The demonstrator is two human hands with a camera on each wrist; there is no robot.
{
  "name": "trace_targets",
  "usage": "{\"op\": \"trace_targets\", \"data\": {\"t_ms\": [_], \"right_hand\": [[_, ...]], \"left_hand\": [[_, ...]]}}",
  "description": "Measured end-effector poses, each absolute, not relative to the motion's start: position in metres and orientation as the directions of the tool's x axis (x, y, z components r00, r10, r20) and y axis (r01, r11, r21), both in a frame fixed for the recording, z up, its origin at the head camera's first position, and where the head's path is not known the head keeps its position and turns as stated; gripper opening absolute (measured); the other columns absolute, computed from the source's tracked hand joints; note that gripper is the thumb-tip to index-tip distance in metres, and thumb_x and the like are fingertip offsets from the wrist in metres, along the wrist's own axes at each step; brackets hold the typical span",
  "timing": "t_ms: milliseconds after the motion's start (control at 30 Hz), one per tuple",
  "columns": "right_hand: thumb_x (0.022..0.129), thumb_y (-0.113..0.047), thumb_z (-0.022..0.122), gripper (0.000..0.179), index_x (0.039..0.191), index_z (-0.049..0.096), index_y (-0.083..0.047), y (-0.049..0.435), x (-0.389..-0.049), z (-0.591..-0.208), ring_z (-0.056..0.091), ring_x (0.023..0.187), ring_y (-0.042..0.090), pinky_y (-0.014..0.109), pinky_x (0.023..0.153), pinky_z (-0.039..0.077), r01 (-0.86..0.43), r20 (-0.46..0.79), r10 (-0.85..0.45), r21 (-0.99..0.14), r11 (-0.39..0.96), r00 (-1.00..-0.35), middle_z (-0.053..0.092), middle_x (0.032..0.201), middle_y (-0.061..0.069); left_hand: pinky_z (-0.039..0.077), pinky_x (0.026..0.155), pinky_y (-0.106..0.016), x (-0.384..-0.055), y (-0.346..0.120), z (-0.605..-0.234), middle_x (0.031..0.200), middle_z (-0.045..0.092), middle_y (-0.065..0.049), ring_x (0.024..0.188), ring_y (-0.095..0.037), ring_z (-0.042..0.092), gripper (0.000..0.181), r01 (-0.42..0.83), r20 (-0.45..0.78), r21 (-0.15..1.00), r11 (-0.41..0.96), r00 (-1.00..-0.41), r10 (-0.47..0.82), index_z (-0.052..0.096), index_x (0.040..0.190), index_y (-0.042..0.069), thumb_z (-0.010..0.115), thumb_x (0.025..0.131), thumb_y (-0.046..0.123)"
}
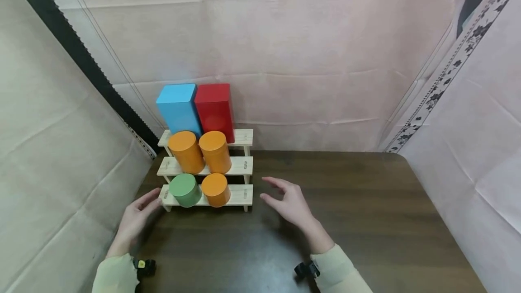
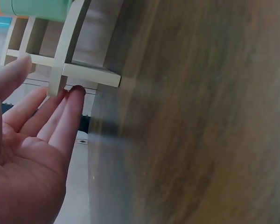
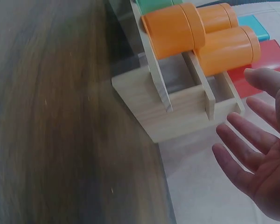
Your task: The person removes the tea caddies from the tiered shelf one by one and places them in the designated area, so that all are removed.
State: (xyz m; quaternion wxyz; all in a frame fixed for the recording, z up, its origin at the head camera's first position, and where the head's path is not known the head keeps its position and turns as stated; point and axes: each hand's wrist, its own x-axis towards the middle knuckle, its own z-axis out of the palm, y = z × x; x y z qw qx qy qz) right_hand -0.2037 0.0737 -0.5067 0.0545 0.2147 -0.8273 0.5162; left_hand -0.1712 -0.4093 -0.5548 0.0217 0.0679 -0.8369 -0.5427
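A pale wooden stand (image 1: 237, 196) with three steps stands at the left of the table. On its bottom step are a green round canister (image 1: 185, 191) and a short orange canister (image 1: 216, 190). Two taller orange canisters (image 1: 188, 153) occupy the middle step. A blue box (image 1: 179, 108) and a red box (image 1: 215, 110) stand upright on the top one. My left hand (image 1: 136, 218) is at the left end of the bottom step, its extended fingertips (image 2: 76, 95) at the wood and the thumb apart. To the stand's right, my right hand (image 1: 292, 206) hovers with fingers spread, holding nothing.
The dark brown wooden table (image 1: 366, 220) extends to the right of the stand. Pale cloth (image 1: 305, 71) hangs behind it, with more cloth along both sides. Each wrist wears a small black camera (image 1: 307, 270).
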Motion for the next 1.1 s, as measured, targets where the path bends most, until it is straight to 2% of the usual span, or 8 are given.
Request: {"op": "trace_targets", "data": {"t_ms": [233,300,367,600,700,833,1000,1100], "right_hand": [[0.097,-0.028,0.083,0.045,0.141,0.072,-0.022,0.060,-0.201,-0.508,0.068,0.124,0.017,0.051,0.099,0.059,-0.422,0.315,-0.320,-0.832,0.359,-0.894,0.071,0.139,-0.003],[0.097,-0.027,0.083,0.045,0.140,0.072,-0.021,0.057,-0.201,-0.509,0.068,0.124,0.017,0.051,0.098,0.059,-0.421,0.315,-0.323,-0.839,0.345,-0.892,0.072,0.138,-0.001],[0.097,-0.025,0.083,0.044,0.140,0.072,-0.020,0.053,-0.200,-0.509,0.068,0.124,0.019,0.054,0.099,0.059,-0.416,0.314,-0.322,-0.848,0.329,-0.893,0.072,0.138,0.004],[0.096,-0.026,0.084,0.046,0.139,0.073,-0.014,0.040,-0.201,-0.512,0.069,0.122,0.029,0.056,0.098,0.058,-0.392,0.307,-0.297,-0.872,0.292,-0.904,0.073,0.136,0.007],[0.095,-0.025,0.085,0.049,0.140,0.071,-0.010,0.033,-0.203,-0.513,0.068,0.122,0.034,0.059,0.099,0.057,-0.370,0.299,-0.282,-0.895,0.250,-0.912,0.073,0.136,0.009],[0.093,-0.024,0.087,0.054,0.143,0.069,-0.012,0.020,-0.202,-0.514,0.067,0.124,0.031,0.058,0.100,0.057,-0.346,0.289,-0.258,-0.914,0.210,-0.922,0.071,0.138,0.009],[0.090,-0.027,0.090,0.062,0.146,0.066,-0.016,0.001,-0.201,-0.513,0.064,0.127,0.024,0.053,0.101,0.058,-0.322,0.261,-0.255,-0.917,0.236,-0.931,0.067,0.143,0.002],[0.089,-0.030,0.091,0.066,0.148,0.064,-0.018,-0.011,-0.202,-0.513,0.063,0.128,0.020,0.048,0.102,0.058,-0.304,0.237,-0.260,-0.916,0.260,-0.936,0.066,0.144,-0.001]], "left_hand": [[0.051,0.089,-0.010,-0.179,-0.410,-0.557,0.155,0.055,-0.020,0.108,0.014,0.061,0.068,-0.096,-0.047,0.902,0.421,-0.991,-0.125,0.049,0.159,0.002,0.067,0.107,0.042],[0.053,0.089,-0.012,-0.180,-0.411,-0.558,0.154,0.057,-0.016,0.109,0.014,0.061,0.067,-0.090,-0.046,0.910,0.404,-0.992,-0.117,0.050,0.158,-0.001,0.068,0.108,0.039],[0.054,0.089,-0.013,-0.179,-0.413,-0.559,0.150,0.060,-0.007,0.109,0.013,0.062,0.066,-0.076,-0.037,0.923,0.377,-0.993,-0.109,0.050,0.157,-0.003,0.069,0.107,0.036],[0.054,0.087,-0.012,-0.184,-0.415,-0.561,0.158,0.050,-0.018,0.106,0.013,0.063,0.064,-0.149,-0.111,0.906,0.397,-0.987,-0.118,0.047,0.160,-0.001,0.067,0.109,0.032],[0.054,0.087,-0.012,-0.185,-0.414,-0.561,0.156,0.052,-0.014,0.106,0.012,0.064,0.065,-0.140,-0.101,0.911,0.387,-0.988,-0.120,0.048,0.159,0.000,0.069,0.108,0.034],[0.054,0.088,-0.013,-0.187,-0.413,-0.561,0.156,0.053,-0.010,0.107,0.012,0.064,0.066,-0.129,-0.091,0.922,0.366,-0.989,-0.119,0.049,0.158,-0.002,0.071,0.106,0.034],[0.055,0.087,-0.013,-0.186,-0.416,-0.564,0.147,0.060,0.004,0.106,0.013,0.064,0.065,-0.126,-0.088,0.926,0.356,-0.989,-0.121,0.049,0.158,-0.002,0.071,0.106,0.030],[0.055,0.087,-0.014,-0.186,-0.416,-0.565,0.146,0.060,0.003,0.106,0.013,0.064,0.065,-0.114,-0.077,0.926,0.359,-0.990,-0.115,0.049,0.158,-0.002,0.071,0.106,0.029]]}}
